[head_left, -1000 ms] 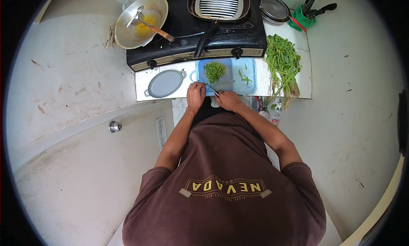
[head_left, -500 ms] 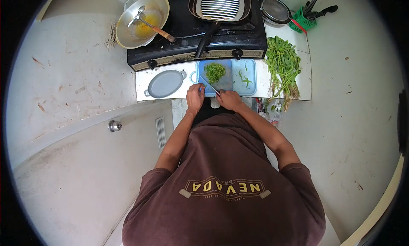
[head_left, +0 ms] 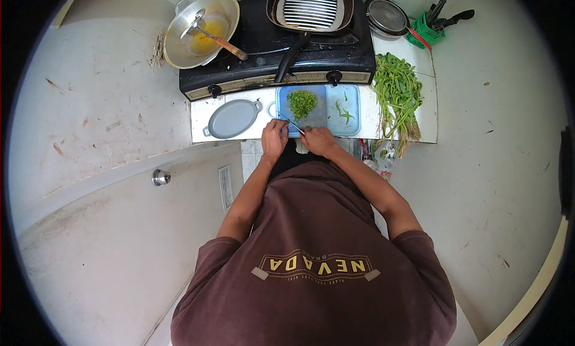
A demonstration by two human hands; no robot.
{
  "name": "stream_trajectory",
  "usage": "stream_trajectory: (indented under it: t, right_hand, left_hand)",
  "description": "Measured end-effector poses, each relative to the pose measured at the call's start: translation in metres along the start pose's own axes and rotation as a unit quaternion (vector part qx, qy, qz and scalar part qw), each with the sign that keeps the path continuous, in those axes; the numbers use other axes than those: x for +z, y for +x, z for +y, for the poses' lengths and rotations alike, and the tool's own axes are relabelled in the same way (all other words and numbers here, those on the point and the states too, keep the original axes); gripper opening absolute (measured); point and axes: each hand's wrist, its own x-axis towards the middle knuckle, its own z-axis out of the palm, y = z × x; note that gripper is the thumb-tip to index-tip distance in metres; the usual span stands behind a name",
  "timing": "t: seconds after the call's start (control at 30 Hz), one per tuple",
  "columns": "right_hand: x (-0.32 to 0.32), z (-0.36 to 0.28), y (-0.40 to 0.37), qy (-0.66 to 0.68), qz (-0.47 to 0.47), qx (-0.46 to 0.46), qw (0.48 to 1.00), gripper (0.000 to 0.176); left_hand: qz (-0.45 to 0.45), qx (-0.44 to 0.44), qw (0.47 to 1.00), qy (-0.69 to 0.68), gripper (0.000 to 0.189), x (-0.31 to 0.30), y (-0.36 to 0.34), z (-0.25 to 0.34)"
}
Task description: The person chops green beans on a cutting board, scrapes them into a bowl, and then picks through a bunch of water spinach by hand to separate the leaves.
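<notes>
My right hand (head_left: 319,141) is closed round the red-and-dark handle of a small knife (head_left: 294,126), whose blade slants up and left over the near edge of a blue cutting board (head_left: 284,98). Beside the blade tip, my left hand (head_left: 275,137) has its fingers pinched together at the board's near left corner. What they hold is too small to make out. Finely chopped greens (head_left: 301,105) lie heaped on the board. A light blue tray (head_left: 353,97) shows under the board's right side, with a few loose leaf pieces on it.
Left of the board lies a grey oval dish (head_left: 232,119). A bunch of leafy greens (head_left: 398,85) is at the right. Behind stands a black stove (head_left: 254,58) with a wok (head_left: 169,43), a ladle (head_left: 221,43) and a grill pan (head_left: 289,55). A strainer (head_left: 388,15) and green utensil basket (head_left: 424,32) stand back right.
My right hand has shifted slightly left with the knife, and the blade has moved a little closer to my left fingers. The heap of chopped greens looks the same.
</notes>
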Motion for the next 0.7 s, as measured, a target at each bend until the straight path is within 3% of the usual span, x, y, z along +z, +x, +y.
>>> stream_trajectory:
  t: [0.23,0.43,0.63,0.7]
  right_hand:
    - [0.002,0.010,-0.008,0.004,-0.011,0.026,1.000,0.043]
    - [0.005,0.015,-0.010,0.029,0.002,-0.005,1.000,0.042]
    - [0.001,0.010,-0.013,0.024,-0.004,0.007,1.000,0.043]
    - [0.000,0.008,-0.014,0.026,0.000,0.002,1.000,0.043]
  left_hand:
    - [-0.029,0.006,1.000,-0.005,0.024,-0.006,-0.003,-0.009]
    - [-0.039,0.018,0.999,-0.018,0.018,-0.013,0.008,-0.010]
    - [-0.051,-0.037,0.997,-0.045,0.010,-0.005,0.013,-0.015]
    - [-0.058,-0.097,0.992,-0.062,0.011,-0.002,0.014,-0.012]
